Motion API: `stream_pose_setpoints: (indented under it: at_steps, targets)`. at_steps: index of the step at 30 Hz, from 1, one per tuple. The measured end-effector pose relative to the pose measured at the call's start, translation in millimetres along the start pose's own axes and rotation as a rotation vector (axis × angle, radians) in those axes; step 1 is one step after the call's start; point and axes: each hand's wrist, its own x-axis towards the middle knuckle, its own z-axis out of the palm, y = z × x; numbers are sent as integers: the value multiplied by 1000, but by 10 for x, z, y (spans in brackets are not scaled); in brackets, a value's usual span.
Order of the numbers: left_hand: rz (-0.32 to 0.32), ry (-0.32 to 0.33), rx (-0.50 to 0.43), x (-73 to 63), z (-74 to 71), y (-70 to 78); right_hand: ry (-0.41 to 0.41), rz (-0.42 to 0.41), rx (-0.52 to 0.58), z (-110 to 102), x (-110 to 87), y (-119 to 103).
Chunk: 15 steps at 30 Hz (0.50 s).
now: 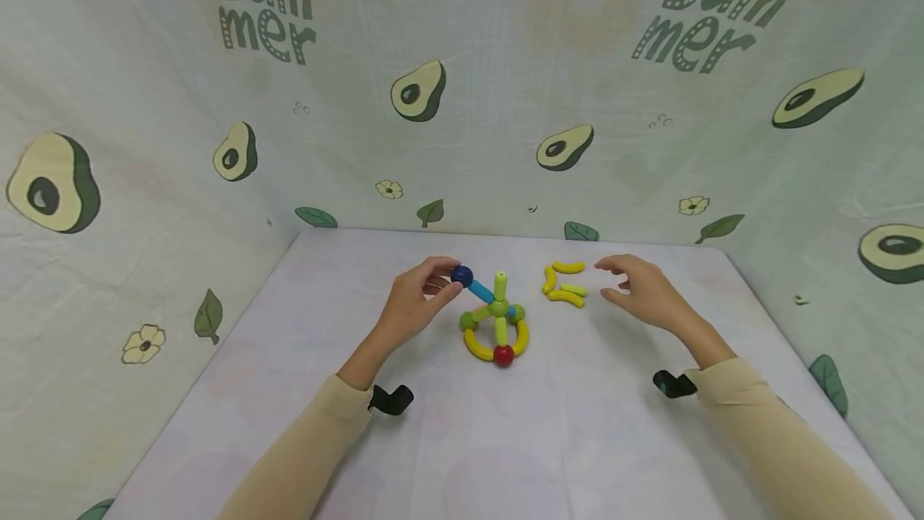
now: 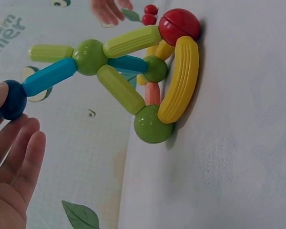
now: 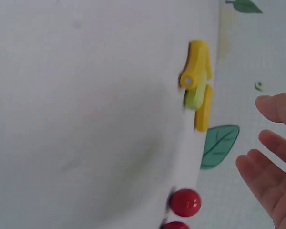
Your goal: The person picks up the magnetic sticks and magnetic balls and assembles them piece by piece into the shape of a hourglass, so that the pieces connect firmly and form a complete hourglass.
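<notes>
1. Centre of the head view: a ball-and-rod model of glossy coloured plastic (image 1: 499, 307) stands on the pale counter (image 1: 469, 440).
2. Left hand (image 1: 415, 299), left of centre: its grip pinches the dark blue plastic ball (image 1: 462, 276) at the outer end of a straight blue ribbed rod (image 1: 480, 291).
3. Right hand (image 1: 642, 291), right of centre: fingers parted, grip empty, near loose curved yellow plastic rods (image 1: 569, 267) and a straight light-green rod (image 1: 573, 290).
4. Step in hand, I'd judge: seating or steadying that ball.
5. Next calls for a light left touch, against tipping, before the right grip closes on a loose rod.

Right grip (image 3: 274, 183) cropped, lower red ball (image 3: 176, 225) cropped
</notes>
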Motion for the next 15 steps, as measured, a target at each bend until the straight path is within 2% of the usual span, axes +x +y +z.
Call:
stream_pose_setpoints:
  at_steps: [5, 15]
  targets:
    - [-6, -1, 4, 0, 0, -2, -21, 64, -52, -49, -75, 282]
    - [4, 2, 11, 6, 6, -15, -41, 37, -71, -40, -110, 566]
